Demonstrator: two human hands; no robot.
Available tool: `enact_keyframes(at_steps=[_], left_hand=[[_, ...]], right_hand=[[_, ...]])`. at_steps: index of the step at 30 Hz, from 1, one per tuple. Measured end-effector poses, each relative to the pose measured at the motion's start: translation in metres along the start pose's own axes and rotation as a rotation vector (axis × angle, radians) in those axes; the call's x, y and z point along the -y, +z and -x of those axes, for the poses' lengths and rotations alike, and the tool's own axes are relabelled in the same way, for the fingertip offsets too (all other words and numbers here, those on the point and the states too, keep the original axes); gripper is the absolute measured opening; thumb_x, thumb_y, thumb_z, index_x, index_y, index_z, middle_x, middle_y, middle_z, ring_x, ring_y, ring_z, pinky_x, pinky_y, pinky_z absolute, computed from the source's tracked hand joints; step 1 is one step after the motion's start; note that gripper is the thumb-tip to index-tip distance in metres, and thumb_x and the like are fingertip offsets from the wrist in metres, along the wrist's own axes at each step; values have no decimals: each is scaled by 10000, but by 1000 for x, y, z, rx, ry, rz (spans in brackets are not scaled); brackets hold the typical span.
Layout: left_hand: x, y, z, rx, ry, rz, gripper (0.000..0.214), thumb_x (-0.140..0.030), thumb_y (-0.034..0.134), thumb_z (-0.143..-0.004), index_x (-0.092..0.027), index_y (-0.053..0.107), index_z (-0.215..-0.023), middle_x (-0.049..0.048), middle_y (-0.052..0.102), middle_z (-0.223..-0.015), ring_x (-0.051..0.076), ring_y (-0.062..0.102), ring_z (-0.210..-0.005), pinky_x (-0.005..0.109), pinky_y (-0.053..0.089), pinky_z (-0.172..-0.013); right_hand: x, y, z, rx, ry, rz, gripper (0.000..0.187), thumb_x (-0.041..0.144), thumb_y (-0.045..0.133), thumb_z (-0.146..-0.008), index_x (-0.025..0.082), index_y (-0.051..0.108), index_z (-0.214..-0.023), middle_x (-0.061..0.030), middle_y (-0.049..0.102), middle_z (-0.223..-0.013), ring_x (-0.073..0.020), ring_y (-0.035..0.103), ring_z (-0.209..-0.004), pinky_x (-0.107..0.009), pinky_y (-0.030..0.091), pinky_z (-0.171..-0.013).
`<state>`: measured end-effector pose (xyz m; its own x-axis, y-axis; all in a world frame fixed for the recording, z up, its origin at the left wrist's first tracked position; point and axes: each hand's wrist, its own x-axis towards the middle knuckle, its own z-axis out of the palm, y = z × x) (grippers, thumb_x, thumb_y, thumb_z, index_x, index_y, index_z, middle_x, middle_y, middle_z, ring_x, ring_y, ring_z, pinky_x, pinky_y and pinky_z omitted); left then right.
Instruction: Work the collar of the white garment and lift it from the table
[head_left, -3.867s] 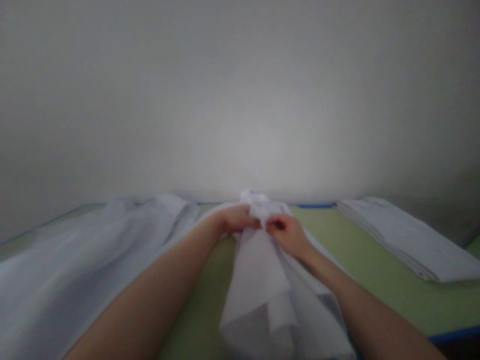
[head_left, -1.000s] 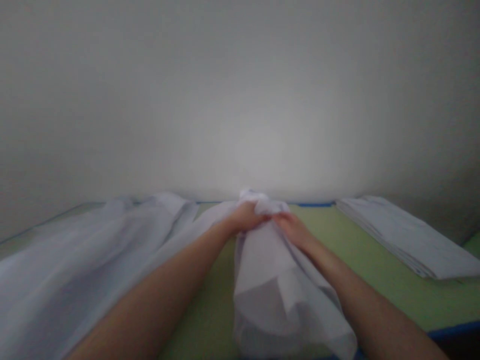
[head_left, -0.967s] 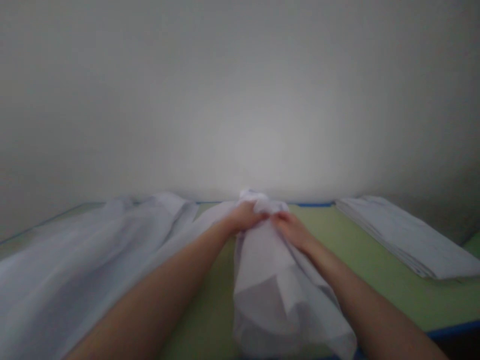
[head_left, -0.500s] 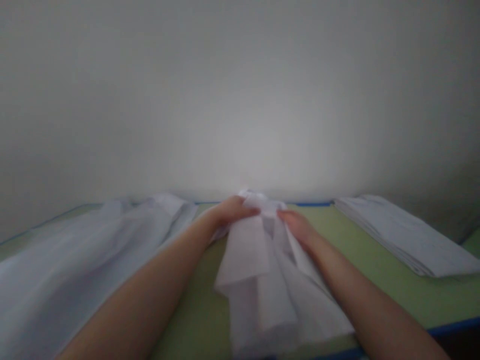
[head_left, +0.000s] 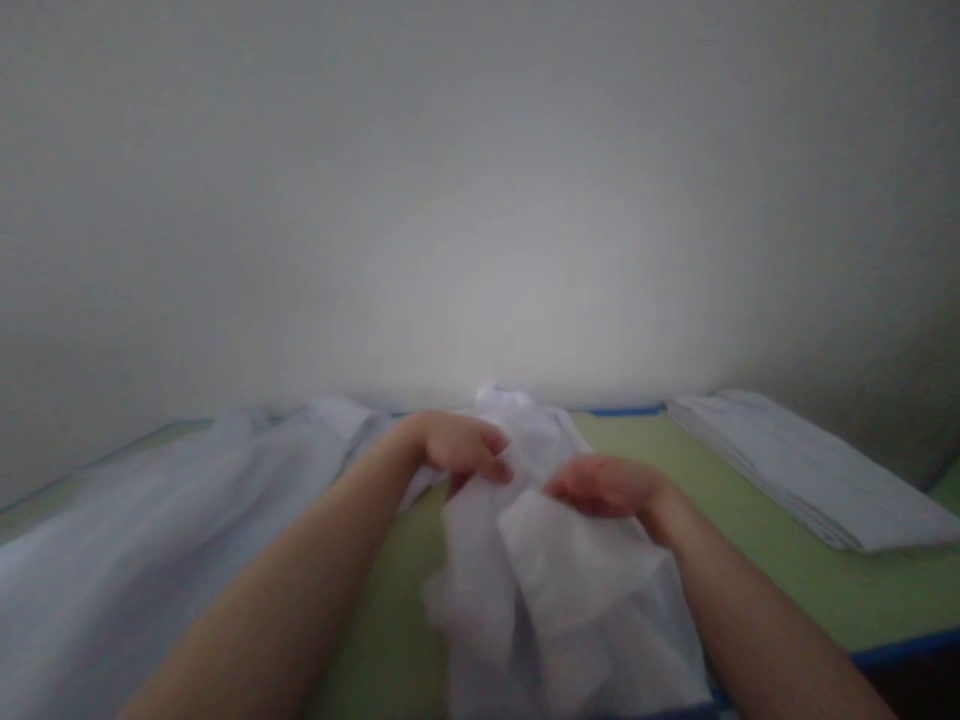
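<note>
A thin white cloth (head_left: 555, 590) lies bunched on the green table (head_left: 742, 540), running from the far wall toward me. My left hand (head_left: 457, 450) sits on its upper left part with the fingers curled into the fabric. My right hand (head_left: 607, 485) hovers over the cloth's middle, fingers bent and pinching a fold. The picture is blurred, so the fingertips are hard to make out.
A large heap of white fabric (head_left: 150, 540) covers the table's left side. A flat stack of folded white cloths (head_left: 802, 470) lies at the right rear. A plain grey wall (head_left: 480, 200) rises behind the table. The near table edge is blue (head_left: 900, 655).
Both hands have drawn back toward me and apart from the cloth's far end. The cloth has been pulled nearer and is more crumpled than a second ago.
</note>
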<state>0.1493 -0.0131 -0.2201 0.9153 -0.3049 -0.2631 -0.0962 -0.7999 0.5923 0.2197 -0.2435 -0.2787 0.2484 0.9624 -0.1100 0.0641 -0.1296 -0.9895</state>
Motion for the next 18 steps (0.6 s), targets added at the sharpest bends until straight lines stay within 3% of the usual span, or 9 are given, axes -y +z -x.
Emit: enact_keyframes(at_steps=[2, 4, 7, 9, 11, 13, 15, 18], left_hand=[[-11, 9, 1, 306, -20, 80, 264, -412, 641, -650, -150, 636, -614, 14, 586, -525, 154, 543, -500, 240, 448, -464], [-26, 23, -2, 516, 37, 100, 222, -388, 650, -655, -170, 639, -619, -14, 545, -499, 130, 514, -478, 217, 429, -444], [-47, 46, -7, 657, 219, 42, 136, -334, 656, -667, -199, 672, -657, -35, 555, -528, 105, 491, -490, 191, 405, -450], [-51, 56, -12, 625, 318, 20, 122, -314, 648, -678, -198, 688, -679, -28, 608, -600, 111, 522, -547, 194, 423, -495], [-43, 53, -18, 504, 327, 38, 158, -323, 629, -695, -189, 697, -745, -14, 647, -680, 124, 560, -616, 207, 449, -556], [-23, 40, -28, 289, 264, 38, 233, -354, 591, -722, -170, 691, -824, 6, 656, -709, 131, 578, -642, 218, 457, -589], [7, 21, -41, -50, 178, -36, 276, -373, 536, -755, -144, 677, -814, 24, 651, -700, 129, 578, -637, 220, 451, -603], [61, -4, -60, -562, -67, -156, 304, -345, 459, -795, -137, 670, -863, 64, 675, -785, 159, 604, -716, 242, 448, -655]], right_hand=[[-1, -4, 3, 169, 84, 14, 481, 489, 527, -778, 71, 644, -985, -137, 667, -922, -153, 627, -763, -241, 459, -669], [-3, -12, -1, 159, 81, 19, 495, 510, 551, -753, 76, 629, -977, -131, 672, -849, -153, 630, -684, -236, 457, -597], [-13, -27, -15, -168, -78, 50, 393, 476, 577, -738, 102, 609, -854, -52, 635, -655, -109, 560, -505, -204, 408, -490], [-22, -38, -26, -475, -174, 161, 313, 421, 562, -752, 111, 592, -781, -16, 600, -608, -89, 522, -493, -194, 390, -493], [-31, -47, -35, -760, -185, 383, 255, 363, 549, -750, 113, 600, -748, -17, 604, -638, -97, 528, -556, -204, 400, -547], [-40, -56, -40, -970, -128, 640, 214, 310, 559, -728, 115, 632, -779, -41, 636, -743, -126, 559, -685, -232, 418, -652], [-49, -64, -44, -1091, -66, 817, 240, 280, 575, -711, 127, 653, -878, -65, 649, -891, -154, 566, -835, -259, 409, -772], [-61, -74, -46, -1145, 22, 886, 334, 298, 556, -744, 140, 624, -1030, -88, 624, -1029, -167, 556, -928, -264, 391, -832]])
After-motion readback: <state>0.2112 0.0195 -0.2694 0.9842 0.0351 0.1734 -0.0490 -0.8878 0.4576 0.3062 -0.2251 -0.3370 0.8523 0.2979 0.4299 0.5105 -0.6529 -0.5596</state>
